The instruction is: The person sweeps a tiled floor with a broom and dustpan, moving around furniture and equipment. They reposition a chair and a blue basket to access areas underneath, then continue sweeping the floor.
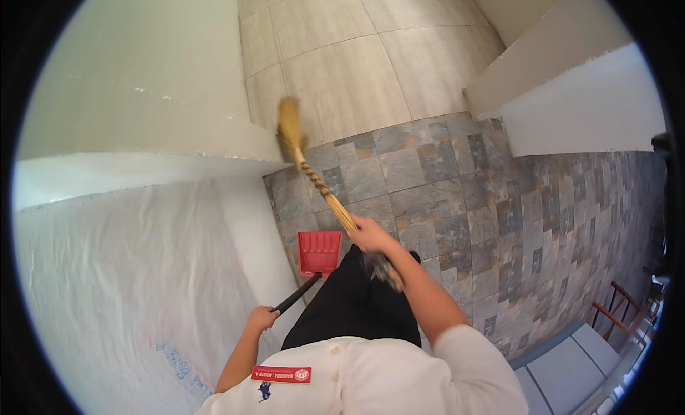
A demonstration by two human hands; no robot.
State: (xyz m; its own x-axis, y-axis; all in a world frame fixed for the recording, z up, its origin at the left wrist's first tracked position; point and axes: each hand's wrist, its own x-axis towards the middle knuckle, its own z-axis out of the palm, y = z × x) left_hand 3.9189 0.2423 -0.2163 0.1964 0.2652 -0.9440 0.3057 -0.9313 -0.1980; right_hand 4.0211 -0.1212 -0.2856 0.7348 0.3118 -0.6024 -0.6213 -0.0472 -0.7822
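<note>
My right hand (372,237) is wrapped round the straw handle of a broom (335,203). The broom stretches up and to the left, and its bristle head, slightly smeared by motion, is at the seam between beige and grey tiles beside the left wall corner. The lower end of its handle passes under my right forearm. My left hand (263,319) grips the black handle of a red dustpan (320,252). The dustpan's pan is at the grey floor near my feet, close to the left wall, with its wide edge facing away from me.
Grey patchwork tiles (457,201) run off to the right, and larger beige tiles (342,80) lie ahead. A wall (164,229) stands close on my left. Another wall corner (571,101) juts in at the right. Grey panels (571,365) and brown rails stand at the lower right.
</note>
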